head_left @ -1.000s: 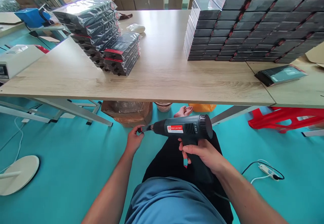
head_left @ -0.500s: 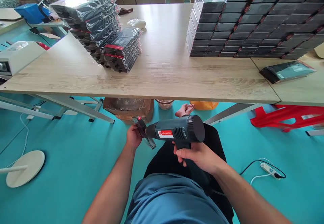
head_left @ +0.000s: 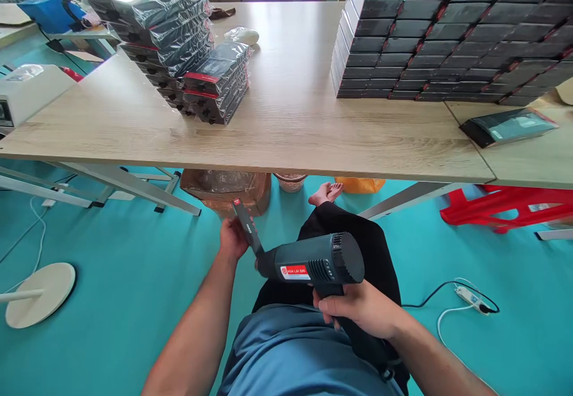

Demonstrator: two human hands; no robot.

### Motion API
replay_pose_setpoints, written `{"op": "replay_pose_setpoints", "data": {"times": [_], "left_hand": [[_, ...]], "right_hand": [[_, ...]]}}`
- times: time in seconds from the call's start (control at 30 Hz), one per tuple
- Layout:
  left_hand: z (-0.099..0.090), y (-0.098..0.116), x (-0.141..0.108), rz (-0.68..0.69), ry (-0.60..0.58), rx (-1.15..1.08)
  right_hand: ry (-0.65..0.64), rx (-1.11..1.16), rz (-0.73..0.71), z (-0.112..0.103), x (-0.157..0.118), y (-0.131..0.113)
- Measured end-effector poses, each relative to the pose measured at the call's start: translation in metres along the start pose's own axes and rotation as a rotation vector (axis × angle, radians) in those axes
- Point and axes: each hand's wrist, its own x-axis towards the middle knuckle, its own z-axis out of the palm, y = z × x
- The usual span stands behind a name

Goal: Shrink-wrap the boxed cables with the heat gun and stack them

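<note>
The left hand point(head_left: 233, 238) grasps a slim box point(head_left: 248, 227) — likely light, stiff, slick; best edge-held — the right hand point(head_left: 358, 306) a heat gun point(head_left: 313, 260).

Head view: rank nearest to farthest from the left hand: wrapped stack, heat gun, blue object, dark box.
1. Dark box: in the left hand.
2. Heat gun: right of it, in the right hand.
3. Wrapped stack: left part of the table.
4. Blue object: far left.
</note>
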Motion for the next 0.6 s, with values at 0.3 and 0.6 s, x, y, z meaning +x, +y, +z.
{"op": "replay_pose_setpoints", "data": {"times": [0.3, 0.6], "left_hand": [[-0.008, -0.004, -0.021, -0.323, -0.265, -0.065], [-0.014, -0.012, -0.017, -0.349, -0.185, 0.000]], "right_hand": [[0.238, 0.098, -0.114, -0.022, 0.039, -0.012], [-0.141, -0.067, -0.070, -0.010, 0.037, -0.034]]}}
